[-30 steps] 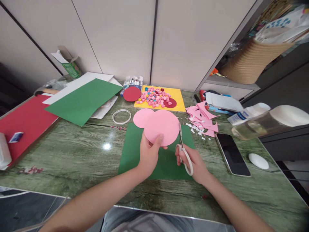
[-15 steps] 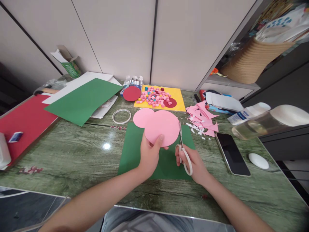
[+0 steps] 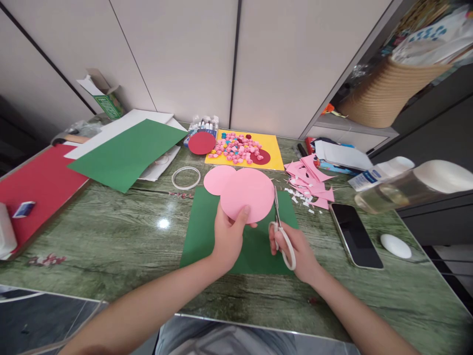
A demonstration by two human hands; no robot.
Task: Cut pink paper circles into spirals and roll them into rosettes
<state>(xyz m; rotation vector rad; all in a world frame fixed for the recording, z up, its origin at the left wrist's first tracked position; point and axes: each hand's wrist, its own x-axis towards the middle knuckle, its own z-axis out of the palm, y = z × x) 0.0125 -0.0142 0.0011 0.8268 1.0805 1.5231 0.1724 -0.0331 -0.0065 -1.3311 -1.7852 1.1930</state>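
My left hand (image 3: 229,240) pinches a round pink paper circle (image 3: 247,195) by its lower edge, thumb on top. In my right hand (image 3: 295,246) is a pair of white-handled scissors (image 3: 277,212), blades pointing up beside the circle's right edge. Behind the held circle, a second pink circle (image 3: 218,180) lies at its upper left, partly covered from view. Beneath both hands rests a green paper sheet (image 3: 207,246). Pink paper offcuts (image 3: 314,182) with small white scraps are piled to the right.
Small pink balls (image 3: 236,148) cover a yellow sheet (image 3: 275,148) at the back, near a red circle (image 3: 201,143). A tape roll (image 3: 185,178) lies left of centre. On the right are a phone (image 3: 356,236), a white oval object (image 3: 395,246) and a bottle (image 3: 402,187).
The held pink circle has shifted very slightly left, away from the scissor blades. Otherwise my hands keep nearly the same pose.
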